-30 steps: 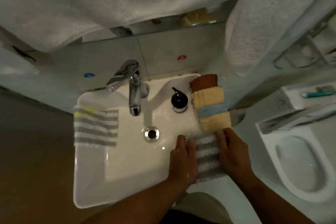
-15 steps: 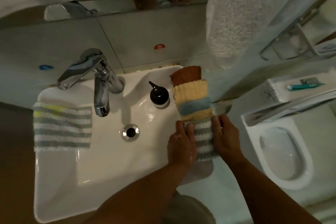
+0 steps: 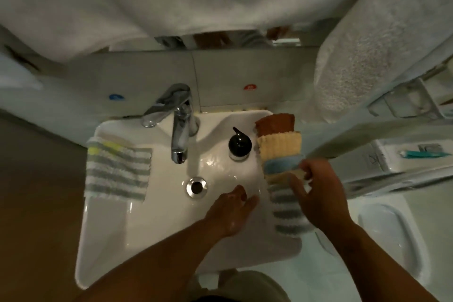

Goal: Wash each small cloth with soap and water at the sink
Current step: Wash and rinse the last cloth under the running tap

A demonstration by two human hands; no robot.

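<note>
1. Grey-and-white striped cloth over the sink rim, right of the tap — brown, yellow, blue cloths overlapped just beyond.
2. Right hand above that row, fingertips at the pale yellow cloth; blurred, hold impossible to tell.
3. Left hand before the tap — loose, empty.
4. Second striped cloth left of the tap.

Dim, soft picture; glare on the wet sink, edges bowed.

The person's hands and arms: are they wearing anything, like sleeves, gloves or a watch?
Nothing visible is worn. The left hand and right hand are ungloved with no visible rings; both forearms are bare to the picture's edge, without sleeve or watch. The left hand glistens as if wet.
</note>
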